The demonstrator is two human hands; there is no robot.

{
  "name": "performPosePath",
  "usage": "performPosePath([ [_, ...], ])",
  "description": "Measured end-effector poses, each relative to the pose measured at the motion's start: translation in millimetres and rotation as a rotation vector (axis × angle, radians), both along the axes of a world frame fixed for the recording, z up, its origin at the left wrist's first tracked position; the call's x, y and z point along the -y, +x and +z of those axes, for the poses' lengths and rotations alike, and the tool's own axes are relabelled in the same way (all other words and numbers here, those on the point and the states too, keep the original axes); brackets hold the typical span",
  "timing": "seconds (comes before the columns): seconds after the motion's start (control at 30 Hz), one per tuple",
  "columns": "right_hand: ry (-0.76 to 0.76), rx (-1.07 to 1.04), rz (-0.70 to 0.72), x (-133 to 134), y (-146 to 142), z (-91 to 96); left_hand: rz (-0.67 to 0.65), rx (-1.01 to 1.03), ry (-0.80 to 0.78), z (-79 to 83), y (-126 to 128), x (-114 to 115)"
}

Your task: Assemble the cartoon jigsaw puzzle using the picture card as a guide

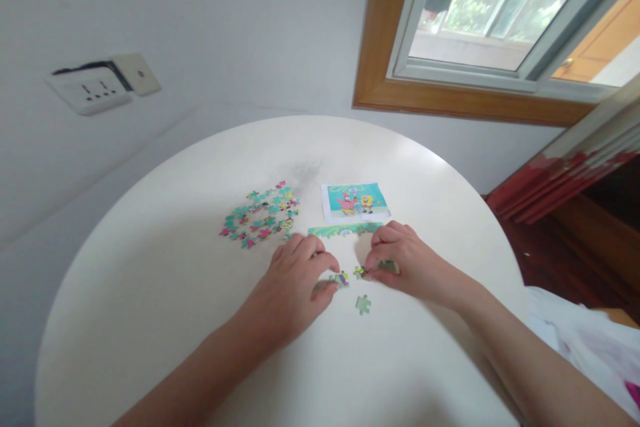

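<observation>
My left hand (301,271) rests low over the table, thumb and fingers closing at the edge of a small jigsaw piece (343,279) with yellow and blue print. Across a narrow gap, my right hand (400,257) pinches another jigsaw piece (359,272), yellow and green, between thumb and fingertips. Part of a further piece shows under the right hand's fingers. A loose pale green piece (363,305) lies just in front of both hands. Beyond them runs a joined strip of puzzle pieces (345,229), its right end partly hidden by my right hand.
Left of the hands spreads a pile of loose puzzle pieces (260,215). A cartoon reference picture (355,201) lies behind the strip. The round white table (150,267) stands near a wall with a socket (93,89) and a wood-framed window (380,97); a curtain (545,180) hangs right.
</observation>
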State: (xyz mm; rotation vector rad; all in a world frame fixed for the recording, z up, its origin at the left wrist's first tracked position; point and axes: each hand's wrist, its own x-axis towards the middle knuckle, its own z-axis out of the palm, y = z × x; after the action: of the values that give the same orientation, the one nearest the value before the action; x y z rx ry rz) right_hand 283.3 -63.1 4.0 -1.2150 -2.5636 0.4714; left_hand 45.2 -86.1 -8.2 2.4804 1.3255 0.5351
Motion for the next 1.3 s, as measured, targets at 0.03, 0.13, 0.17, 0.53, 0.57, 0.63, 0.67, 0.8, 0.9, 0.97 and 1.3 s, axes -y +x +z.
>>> performPosePath([
  [0.03,0.001,-0.001,-0.003,0.0,-0.5,-0.5,0.002,0.0,-0.007,0.0,0.2,-0.1],
  [0.13,-0.004,-0.004,0.001,-0.4,-1.6,-0.8,0.007,0.001,-0.016,-0.5,0.4,-0.6],
  [0.17,-0.007,-0.005,0.007,-0.6,-1.7,-0.5,0.008,0.003,-0.011,-1.0,0.3,-0.6],
  [0.53,-0.019,-0.002,0.014,1.0,-0.7,3.0,-0.006,0.009,0.007,0.0,-2.4,-1.6],
  [0.57,-0.022,0.0,0.016,1.1,-0.8,2.7,-0.011,0.008,-0.002,0.7,-2.7,-1.7],
  [0.63,-0.025,-0.001,0.025,0.9,-1.0,2.0,-0.023,0.006,-0.013,1.7,-3.5,-1.8],
  [0.67,-0.026,-0.005,0.031,0.8,-1.1,1.7,-0.029,0.006,-0.014,1.9,-4.0,-1.8],
  [0.8,-0.036,-0.025,0.04,0.9,-1.9,1.7,-0.034,0.008,-0.017,1.5,-5.5,-1.7],
  [0.9,-0.043,-0.026,0.046,1.8,-2.6,3.0,-0.03,-0.002,-0.031,1.7,-5.2,-1.6],
  [0.97,-0.049,-0.027,0.048,2.5,-2.9,3.8,-0.027,-0.005,-0.039,1.8,-4.5,-1.6],
  [1.3,-0.028,-0.028,0.041,1.1,-2.7,0.0,-0.015,0.009,-0.037,0.0,-2.3,-2.4],
])
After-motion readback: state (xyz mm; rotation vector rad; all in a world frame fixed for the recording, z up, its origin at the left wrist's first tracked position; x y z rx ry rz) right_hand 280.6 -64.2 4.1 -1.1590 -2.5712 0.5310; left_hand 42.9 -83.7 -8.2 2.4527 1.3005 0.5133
